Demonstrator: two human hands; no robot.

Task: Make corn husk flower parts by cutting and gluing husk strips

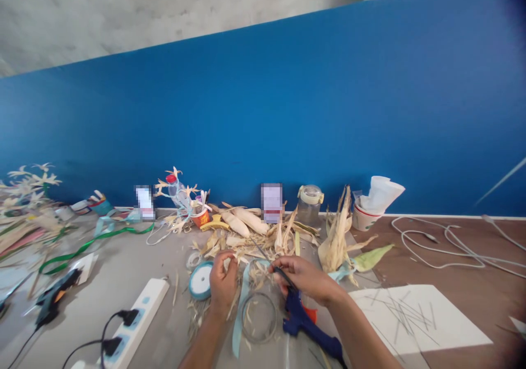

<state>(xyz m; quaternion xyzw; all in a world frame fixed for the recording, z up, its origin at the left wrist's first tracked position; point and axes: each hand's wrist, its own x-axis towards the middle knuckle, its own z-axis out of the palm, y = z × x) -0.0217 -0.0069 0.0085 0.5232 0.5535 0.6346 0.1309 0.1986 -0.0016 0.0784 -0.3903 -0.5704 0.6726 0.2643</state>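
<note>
My left hand (224, 281) is closed in a pinch above the table. A pale bit shows at its fingertips, too small to make out. My right hand (306, 278) grips a slim dark-handled tool (284, 276) whose thin tip points up and left over the dried corn husks (246, 243); its exact kind is unclear. Just under that hand lies a blue glue gun (302, 320) with a red-orange trigger. Between my forearms are a coil of grey wire (258, 318) and a light blue ribbon (241, 314). A ribbon spool (200, 281) lies beside my left hand.
A white power strip (143, 314) with black plugs lies front left, near another glue gun (59, 298). Cut wires lie on white paper (452, 314) at right. A jar (310, 205), a paper cup (365, 218) and a phone (272, 202) stand by the blue partition (263, 111).
</note>
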